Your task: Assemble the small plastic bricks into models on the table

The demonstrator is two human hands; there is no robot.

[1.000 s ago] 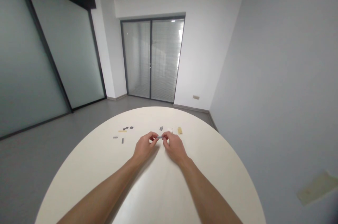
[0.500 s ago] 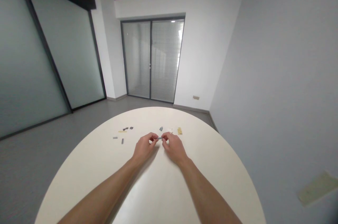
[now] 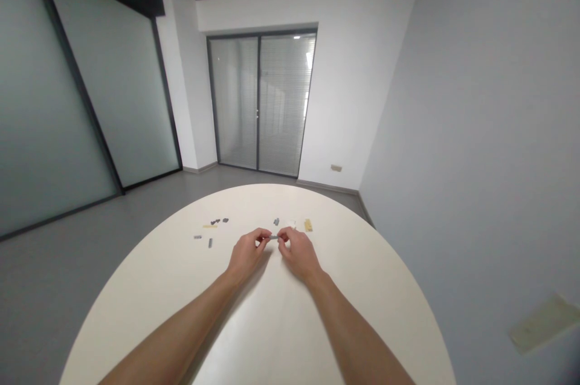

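Note:
Between my two hands is a small grey bar-shaped piece [image 3: 274,237], too small to make out in detail. My left hand [image 3: 247,252] pinches its left end between thumb and fingers. The right end sits in the closed fingertips of my right hand [image 3: 299,252]. Just beyond my fingers lies a small grey part [image 3: 276,222]. A yellow piece [image 3: 309,225] rests past my right hand, with a whitish piece [image 3: 292,224] beside it, partly hidden by the knuckles.
On the left of the round white table [image 3: 149,288] lie a grey piece [image 3: 210,243], another grey piece [image 3: 197,237], a thin yellow strip [image 3: 210,226] and small dark pieces [image 3: 215,222]. A grey wall [image 3: 475,131] stands at the right.
Hardly anything differs. Both hands stay in the same place with the grey piece between them, and the loose pieces lie where they were.

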